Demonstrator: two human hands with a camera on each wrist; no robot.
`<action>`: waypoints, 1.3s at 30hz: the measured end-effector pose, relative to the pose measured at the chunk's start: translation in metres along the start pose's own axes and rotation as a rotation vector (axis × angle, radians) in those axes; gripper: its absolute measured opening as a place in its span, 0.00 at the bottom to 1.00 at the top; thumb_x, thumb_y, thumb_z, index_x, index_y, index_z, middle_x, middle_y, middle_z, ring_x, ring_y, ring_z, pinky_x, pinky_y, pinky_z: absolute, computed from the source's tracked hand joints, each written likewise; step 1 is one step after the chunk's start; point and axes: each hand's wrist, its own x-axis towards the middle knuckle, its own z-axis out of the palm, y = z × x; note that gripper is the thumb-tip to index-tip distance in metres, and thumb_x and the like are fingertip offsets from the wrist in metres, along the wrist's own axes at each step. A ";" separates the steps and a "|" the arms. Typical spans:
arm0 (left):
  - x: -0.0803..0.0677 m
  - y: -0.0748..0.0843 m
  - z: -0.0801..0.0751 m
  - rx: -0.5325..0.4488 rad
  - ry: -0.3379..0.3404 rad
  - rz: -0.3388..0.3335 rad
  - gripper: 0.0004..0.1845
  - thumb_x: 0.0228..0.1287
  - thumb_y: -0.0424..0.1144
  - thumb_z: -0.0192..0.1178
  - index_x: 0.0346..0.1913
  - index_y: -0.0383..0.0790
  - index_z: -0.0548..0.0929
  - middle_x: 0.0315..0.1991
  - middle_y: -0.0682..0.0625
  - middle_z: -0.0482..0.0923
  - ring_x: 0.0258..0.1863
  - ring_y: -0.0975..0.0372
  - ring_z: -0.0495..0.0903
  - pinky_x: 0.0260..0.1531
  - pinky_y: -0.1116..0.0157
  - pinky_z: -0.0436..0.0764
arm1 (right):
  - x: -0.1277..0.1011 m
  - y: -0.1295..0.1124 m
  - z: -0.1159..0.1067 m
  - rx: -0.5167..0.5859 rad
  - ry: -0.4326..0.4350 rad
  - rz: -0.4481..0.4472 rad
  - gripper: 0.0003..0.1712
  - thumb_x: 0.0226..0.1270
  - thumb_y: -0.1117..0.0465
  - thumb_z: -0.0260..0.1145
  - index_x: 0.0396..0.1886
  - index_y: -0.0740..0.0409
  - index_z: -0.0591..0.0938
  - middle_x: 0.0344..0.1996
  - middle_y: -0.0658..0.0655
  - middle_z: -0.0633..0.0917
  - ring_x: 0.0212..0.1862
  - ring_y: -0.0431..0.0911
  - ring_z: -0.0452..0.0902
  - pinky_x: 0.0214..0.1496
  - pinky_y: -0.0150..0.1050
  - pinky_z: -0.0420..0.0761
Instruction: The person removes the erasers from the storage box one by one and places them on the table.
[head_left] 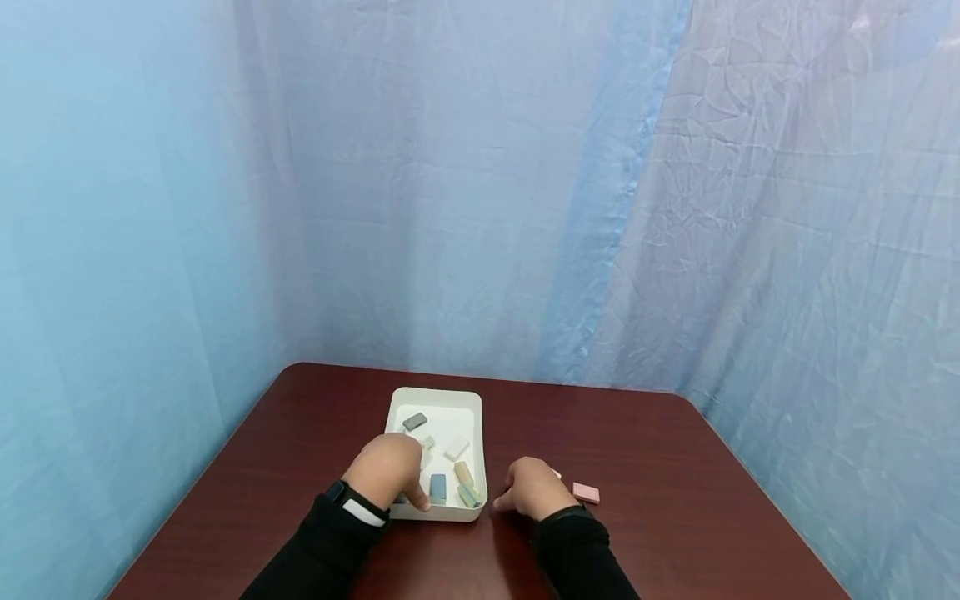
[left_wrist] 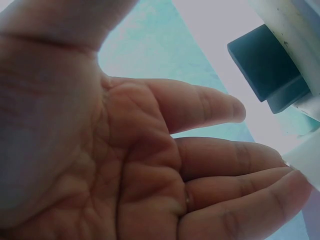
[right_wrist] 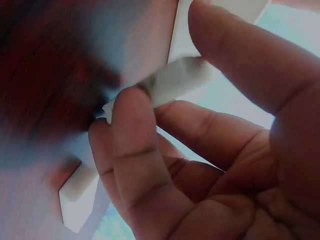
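Observation:
A white tray (head_left: pixel 438 514) holds several small rectangular blocks, among them a grey block (head_left: pixel 415 422), a white block (head_left: pixel 457 449) and a blue block (head_left: pixel 438 488). My left hand (head_left: pixel 392 468) is over the tray's left side. Its fingers (left_wrist: pixel 230 155) stretch out fairly straight around nothing in the left wrist view, with a dark block (left_wrist: pixel 267 65) beyond the fingertips. Just right of the tray, my right hand (head_left: pixel 534 490) is low over the table. It pinches a pale block (right_wrist: pixel 180 77) between thumb and fingers, as the right wrist view shows.
A pink block (head_left: pixel 586 493) lies on the dark red table (head_left: pixel 675 500), to the right of my right hand. In the right wrist view a pale block (right_wrist: pixel 77 197) rests on the tabletop past the fingers. Blue curtains (head_left: pixel 465 208) hang behind the table and along its sides.

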 end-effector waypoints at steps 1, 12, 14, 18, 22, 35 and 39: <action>0.000 0.000 0.000 -0.002 0.002 0.001 0.31 0.43 0.58 0.87 0.42 0.38 0.91 0.38 0.48 0.87 0.37 0.58 0.82 0.49 0.53 0.85 | 0.000 0.000 0.000 0.004 -0.004 0.002 0.11 0.61 0.57 0.82 0.28 0.55 0.87 0.25 0.52 0.84 0.29 0.46 0.77 0.36 0.45 0.78; -0.002 -0.001 0.004 -0.023 -0.006 0.003 0.29 0.45 0.57 0.87 0.41 0.38 0.91 0.36 0.48 0.86 0.36 0.58 0.80 0.48 0.54 0.85 | -0.003 -0.001 0.007 0.035 0.022 -0.060 0.13 0.58 0.67 0.80 0.22 0.56 0.83 0.21 0.51 0.80 0.26 0.46 0.73 0.30 0.40 0.73; -0.002 -0.002 0.003 -0.025 -0.003 0.002 0.29 0.45 0.56 0.87 0.41 0.38 0.91 0.36 0.48 0.85 0.35 0.59 0.80 0.47 0.54 0.84 | -0.002 0.000 0.005 0.039 0.009 -0.062 0.12 0.59 0.67 0.80 0.23 0.56 0.84 0.22 0.51 0.81 0.26 0.46 0.74 0.30 0.40 0.74; -0.001 -0.001 0.002 -0.023 0.010 0.001 0.30 0.44 0.57 0.87 0.41 0.38 0.91 0.36 0.48 0.85 0.35 0.59 0.80 0.47 0.55 0.84 | -0.002 0.003 0.001 0.031 0.032 -0.047 0.11 0.61 0.67 0.79 0.23 0.56 0.85 0.21 0.51 0.81 0.26 0.46 0.74 0.30 0.41 0.73; 0.000 -0.001 0.002 -0.021 0.002 0.000 0.29 0.44 0.57 0.87 0.41 0.38 0.91 0.37 0.49 0.86 0.36 0.59 0.80 0.47 0.55 0.85 | -0.003 0.008 -0.001 0.006 0.092 -0.024 0.14 0.62 0.68 0.78 0.20 0.57 0.83 0.18 0.52 0.80 0.24 0.46 0.73 0.29 0.40 0.72; 0.003 0.000 0.003 -0.017 -0.007 -0.025 0.33 0.42 0.58 0.88 0.46 0.38 0.90 0.42 0.48 0.86 0.39 0.59 0.79 0.50 0.54 0.84 | -0.004 -0.002 -0.003 -0.047 0.168 -0.028 0.05 0.67 0.63 0.74 0.33 0.60 0.87 0.28 0.56 0.84 0.29 0.49 0.76 0.35 0.46 0.77; 0.002 -0.001 0.001 -0.020 0.017 -0.008 0.30 0.43 0.57 0.88 0.41 0.38 0.90 0.36 0.49 0.85 0.35 0.59 0.79 0.47 0.55 0.84 | -0.004 -0.025 -0.006 -0.034 0.164 -0.135 0.15 0.72 0.58 0.73 0.52 0.62 0.87 0.45 0.62 0.87 0.44 0.53 0.83 0.47 0.52 0.84</action>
